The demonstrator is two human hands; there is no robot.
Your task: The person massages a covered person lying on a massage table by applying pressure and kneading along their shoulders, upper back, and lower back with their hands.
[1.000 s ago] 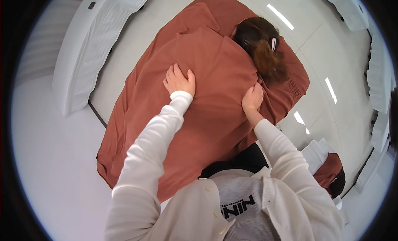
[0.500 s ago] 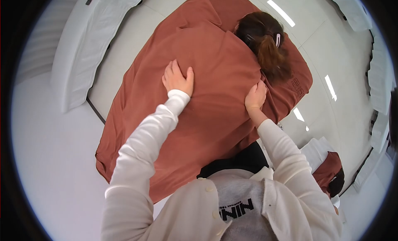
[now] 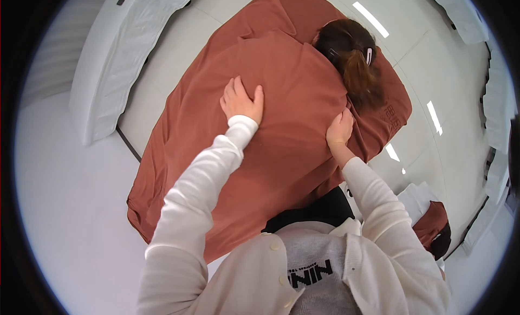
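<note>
A person lies face down under a rust-brown sheet (image 3: 260,169), with dark tied-back hair (image 3: 349,60) and a light hair clip showing at the upper right. My left hand (image 3: 242,102) lies flat on the covered back, fingers forward and thumb apart. Near the hair, my right hand (image 3: 340,127) rests on the covered shoulder. Its fingers curl over the far side, and their tips are partly hidden. The sheet wrinkles between that hand and the person's head.
Rust-brown fabric with faint lettering (image 3: 395,117) lies beside the hair. White-covered beds (image 3: 105,82) stand on the left, with more white covers (image 3: 495,98) along the right. Pale tiled floor (image 3: 422,71) runs between. Another person in dark red and white (image 3: 431,223) is at the lower right.
The whole view has shifted slightly to the right. My left hand has slid a little rightward on the covered back, while my right hand stays at the shoulder.
</note>
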